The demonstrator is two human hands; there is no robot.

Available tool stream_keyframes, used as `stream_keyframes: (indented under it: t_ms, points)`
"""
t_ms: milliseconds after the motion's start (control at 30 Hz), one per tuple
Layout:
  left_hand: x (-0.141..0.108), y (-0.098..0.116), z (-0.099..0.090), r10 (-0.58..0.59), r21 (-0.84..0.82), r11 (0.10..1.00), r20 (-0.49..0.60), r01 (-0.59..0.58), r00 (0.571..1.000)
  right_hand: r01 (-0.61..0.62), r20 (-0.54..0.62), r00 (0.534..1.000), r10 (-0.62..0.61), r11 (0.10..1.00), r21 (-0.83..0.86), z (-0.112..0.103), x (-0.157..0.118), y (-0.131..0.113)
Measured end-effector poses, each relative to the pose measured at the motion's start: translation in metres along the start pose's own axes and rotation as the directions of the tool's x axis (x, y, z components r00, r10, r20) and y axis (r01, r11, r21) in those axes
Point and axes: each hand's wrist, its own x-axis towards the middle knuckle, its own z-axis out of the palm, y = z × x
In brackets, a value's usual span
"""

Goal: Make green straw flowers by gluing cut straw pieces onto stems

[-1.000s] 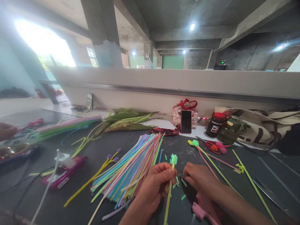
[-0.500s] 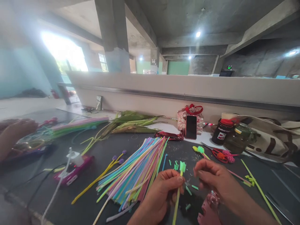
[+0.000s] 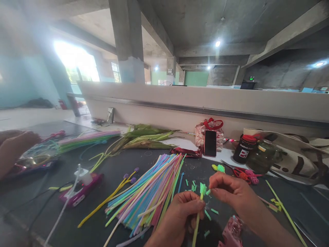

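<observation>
My left hand [image 3: 183, 209] is closed around a yellow-green pipe cleaner stem [image 3: 196, 228], which stands nearly upright. A cluster of short mint-green pieces [image 3: 203, 188] sits at the stem's top, just above my fingertips. Close by on the right, my right hand [image 3: 231, 192] pinches one short green pipe cleaner piece [image 3: 208, 192] beside the cluster; whether the two touch I cannot tell. More cut green pieces [image 3: 193, 187] are scattered on the dark table around my hands. A crumpled pink wrapper [image 3: 231, 231] lies below my right wrist.
Left of my hands spreads a bundle of pastel pipe cleaners [image 3: 151, 192], near a yellow stem with purple balls [image 3: 110, 199]. Corn husks [image 3: 146, 137], a phone [image 3: 210, 143], red-handled scissors [image 3: 239, 171] and a jar [image 3: 262, 156] stand or lie behind. Another person's hand [image 3: 17, 147] is far left.
My right hand has moved left to the cluster, and a green piece now shows in its fingertips. My left hand still holds the stem. The view has tilted slightly upward.
</observation>
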Motion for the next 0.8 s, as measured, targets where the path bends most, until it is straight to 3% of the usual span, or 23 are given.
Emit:
stream_keyframes:
  t_ms: [200,800]
  points:
    - [0.0013,0.0004,-0.0019,-0.019,-0.013,1.000,0.018,0.019,1.000,0.080,0.018,0.997,-0.079,0.985,-0.153,0.0008,0.0011,-0.0099]
    - [0.0056,-0.0022,-0.0041,0.006,0.026,1.000,0.030,-0.007,1.000,0.098,-0.038,0.993,-0.111,0.963,-0.251,0.0072,0.0025,-0.0030]
